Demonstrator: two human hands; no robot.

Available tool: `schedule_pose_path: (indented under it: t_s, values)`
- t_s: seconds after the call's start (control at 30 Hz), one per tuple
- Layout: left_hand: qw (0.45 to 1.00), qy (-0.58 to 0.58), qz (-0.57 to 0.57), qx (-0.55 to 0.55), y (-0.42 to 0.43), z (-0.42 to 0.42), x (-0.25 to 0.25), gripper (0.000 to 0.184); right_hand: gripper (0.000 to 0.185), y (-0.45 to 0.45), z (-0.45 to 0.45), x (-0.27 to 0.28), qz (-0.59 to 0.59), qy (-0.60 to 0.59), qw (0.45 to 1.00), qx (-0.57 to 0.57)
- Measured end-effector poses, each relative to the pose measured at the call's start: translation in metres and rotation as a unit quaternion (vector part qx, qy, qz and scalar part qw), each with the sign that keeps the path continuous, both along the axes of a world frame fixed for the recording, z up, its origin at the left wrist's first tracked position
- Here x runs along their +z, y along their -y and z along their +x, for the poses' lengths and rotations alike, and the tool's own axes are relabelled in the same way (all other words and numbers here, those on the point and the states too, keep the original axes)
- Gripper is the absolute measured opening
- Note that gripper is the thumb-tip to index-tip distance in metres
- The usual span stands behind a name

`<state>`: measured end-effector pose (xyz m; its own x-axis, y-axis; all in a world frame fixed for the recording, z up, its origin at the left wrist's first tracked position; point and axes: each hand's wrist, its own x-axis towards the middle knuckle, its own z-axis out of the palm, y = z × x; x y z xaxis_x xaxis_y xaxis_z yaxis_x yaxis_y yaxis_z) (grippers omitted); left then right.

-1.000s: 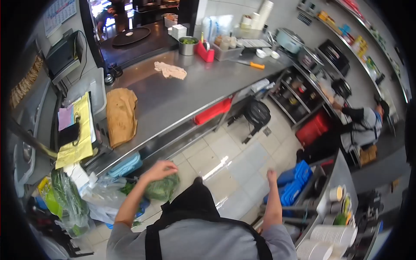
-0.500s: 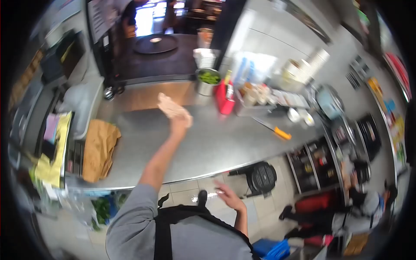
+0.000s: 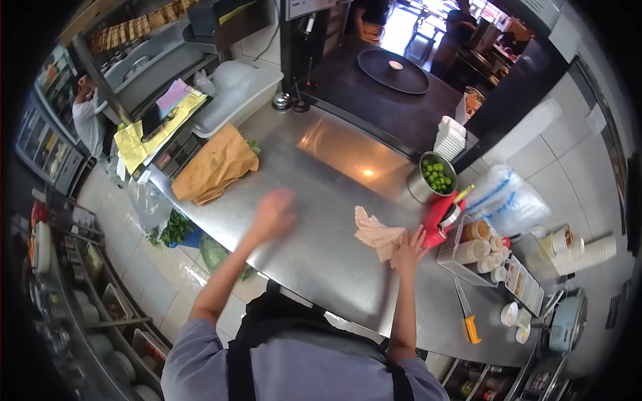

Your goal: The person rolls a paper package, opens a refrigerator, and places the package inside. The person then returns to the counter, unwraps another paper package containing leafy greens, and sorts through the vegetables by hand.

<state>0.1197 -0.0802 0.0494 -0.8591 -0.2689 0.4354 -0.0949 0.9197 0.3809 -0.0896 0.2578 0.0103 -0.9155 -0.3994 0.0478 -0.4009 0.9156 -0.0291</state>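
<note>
A pale pink cloth (image 3: pixel 376 230) lies crumpled on the steel counter (image 3: pixel 328 267), one end under my right hand (image 3: pixel 406 254). The fingers of that hand press on the cloth and reach toward a red holder (image 3: pixel 438 224), which has a yellow stick in it. Whether the fingertips touch the holder is unclear. My left hand (image 3: pixel 273 214) is over the left part of the counter, smeared by motion, with no object visible in it. Nearest to it is a crumpled brown paper bag (image 3: pixel 217 164) with green leaves at its end.
A metal pot of small limes (image 3: pixel 435 175) stands behind the red holder. To the right are a white basket of bottles (image 3: pixel 457 246) and a yellow-handled knife (image 3: pixel 471 321). A service bell (image 3: pixel 281 101) and white tub (image 3: pixel 244 100) stand at the back left. Another person (image 3: pixel 88 120) is far left.
The cloth was in my left hand and is now under my right hand, farther right. My left hand has come away from it; my right hand has risen onto the counter. The view has turned left.
</note>
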Motion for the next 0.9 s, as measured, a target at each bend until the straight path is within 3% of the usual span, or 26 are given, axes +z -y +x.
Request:
schedule_pose_path:
  t_s: [0.03,0.1,0.13,0.17,0.2,0.23,0.27,0.33,0.47,0.57,0.73,0.87,0.9]
  values:
    - [0.997,-0.04,-0.034,0.059,0.04,0.02,-0.001,0.068,0.068,0.016,-0.007,0.004,-0.042,-0.01,0.999,-0.009]
    - [0.975,-0.006,-0.044,0.217,0.114,0.055,0.003,0.071,0.069,0.057,-0.01,0.011,-0.127,-0.029,0.991,-0.032]
    - [0.951,0.015,-0.057,0.303,0.145,0.068,0.004,0.073,0.07,0.085,0.003,0.022,-0.236,-0.038,0.969,0.067]
    - [0.946,0.053,-0.019,0.32,0.175,0.078,0.004,0.077,0.07,0.119,0.025,0.031,-0.34,-0.046,0.925,0.161]
    - [0.937,0.09,0.019,0.336,0.205,0.085,0.004,0.081,0.07,0.154,0.043,0.026,-0.362,-0.019,0.898,0.249]
    - [0.927,0.124,0.055,0.349,0.227,0.087,0.007,0.086,0.071,0.193,0.065,0.02,-0.439,0.178,0.836,0.278]
    - [0.93,0.157,0.13,0.305,0.243,0.086,0.014,0.091,0.074,0.237,0.086,0.003,-0.529,0.472,0.665,0.237]
    - [0.913,0.22,0.274,0.208,0.275,0.076,0.029,0.1,0.082,0.305,0.121,0.023,-0.473,0.687,0.539,0.118]
    - [0.874,0.223,0.401,0.161,0.309,0.065,0.01,0.103,0.09,0.43,0.148,-0.013,-0.489,0.727,0.481,0.025]
    - [0.829,0.24,0.495,0.101,0.309,0.067,0.022,0.101,0.092,0.463,0.154,0.003,-0.534,0.701,0.471,-0.034]
    - [0.807,0.219,0.548,0.024,0.276,0.067,0.022,0.09,0.091,0.454,0.134,0.013,-0.549,0.678,0.485,-0.059]
    - [0.766,0.24,0.596,-0.023,0.233,0.039,-0.002,0.088,0.097,0.393,0.114,0.035,-0.568,0.623,0.537,-0.034]
    - [0.754,0.24,0.61,-0.042,0.217,0.028,-0.009,0.088,0.091,0.367,0.113,0.066,-0.559,0.618,0.551,-0.036]
